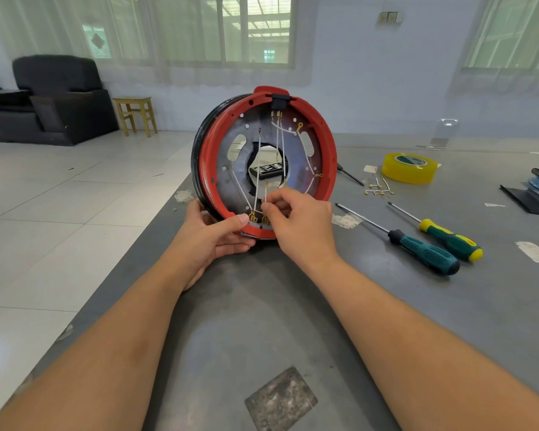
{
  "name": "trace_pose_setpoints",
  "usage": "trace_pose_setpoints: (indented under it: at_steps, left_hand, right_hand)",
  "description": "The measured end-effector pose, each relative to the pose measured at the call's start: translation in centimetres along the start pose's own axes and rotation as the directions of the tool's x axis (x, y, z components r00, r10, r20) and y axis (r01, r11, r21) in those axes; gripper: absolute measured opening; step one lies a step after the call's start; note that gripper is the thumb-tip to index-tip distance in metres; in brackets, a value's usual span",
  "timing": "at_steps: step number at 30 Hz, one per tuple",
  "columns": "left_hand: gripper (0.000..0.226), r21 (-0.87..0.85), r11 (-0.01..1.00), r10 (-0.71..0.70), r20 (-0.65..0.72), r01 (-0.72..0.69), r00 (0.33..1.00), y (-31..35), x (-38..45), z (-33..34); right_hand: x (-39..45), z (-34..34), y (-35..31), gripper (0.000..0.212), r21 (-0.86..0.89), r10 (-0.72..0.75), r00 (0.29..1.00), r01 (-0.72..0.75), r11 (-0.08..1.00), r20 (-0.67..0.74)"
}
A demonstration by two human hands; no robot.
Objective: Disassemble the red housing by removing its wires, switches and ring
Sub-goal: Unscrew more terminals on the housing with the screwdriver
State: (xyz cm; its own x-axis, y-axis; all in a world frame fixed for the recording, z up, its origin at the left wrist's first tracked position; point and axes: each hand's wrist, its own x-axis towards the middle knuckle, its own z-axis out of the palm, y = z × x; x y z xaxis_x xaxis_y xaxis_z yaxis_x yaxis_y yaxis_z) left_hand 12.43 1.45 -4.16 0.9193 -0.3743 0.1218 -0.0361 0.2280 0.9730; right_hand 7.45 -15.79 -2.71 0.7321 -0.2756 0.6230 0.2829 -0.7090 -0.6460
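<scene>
While the red housing (266, 157) stands on edge on the grey surface (262, 306), the left hand (213, 236) grips its lower rim from the left, thumb over the edge. Just right, the right hand (296, 219) pinches a white wire (255, 200) near the bottom terminals, inside the housing.

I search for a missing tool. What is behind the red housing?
Through the central hole of the red housing a black case with small tools shows on the table. The plate covers the rest.
</scene>
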Motion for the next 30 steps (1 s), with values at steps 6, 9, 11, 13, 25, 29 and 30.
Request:
trace_pose_setpoints:
  at_steps: [6,9,11,13,25,29,30]
  left_hand:
    - [0.066,-0.004,1.000,-0.013,0.013,0.013,1.000,-0.1,0.0,0.1]
    - [0.068,-0.006,1.000,-0.015,0.020,0.015,1.000,-0.1,0.0,0.0]
    - [0.071,0.004,1.000,-0.014,0.022,0.014,1.000,0.0,-0.1,0.1]
    - [0.077,0.010,1.000,-0.018,0.016,0.018,1.000,0.0,-0.1,0.2]
    - [0.078,-0.034,0.999,-0.018,-0.028,0.017,0.999,0.1,0.1,0.2]
    - [0.077,-0.059,0.998,-0.029,-0.044,0.026,0.999,0.0,0.1,0.0]
    - [0.077,-0.058,0.998,-0.030,-0.047,0.028,0.998,0.1,0.1,0.0]
  right_hand:
    - [0.1,-0.5,-0.2,0.005,0.053,0.023,1.000,-0.024,0.998,0.021]
    - [0.2,-0.5,-0.5,0.007,0.059,-0.014,1.000,0.014,0.998,-0.005]
    - [0.4,-0.5,-0.7,0.007,0.068,-0.026,0.999,0.027,0.997,-0.024]
    - [0.3,-0.4,-0.6,0.007,0.064,-0.028,0.999,0.029,0.997,-0.024]
    - [-0.8,-1.6,1.0,0.014,0.203,0.061,0.995,-0.045,0.978,-0.075]
    - [-1.1,-3.2,1.4,0.032,0.233,0.078,0.993,-0.056,0.971,-0.089]
    - [-1.1,-3.6,1.5,0.033,0.235,0.081,0.993,-0.060,0.970,-0.081]
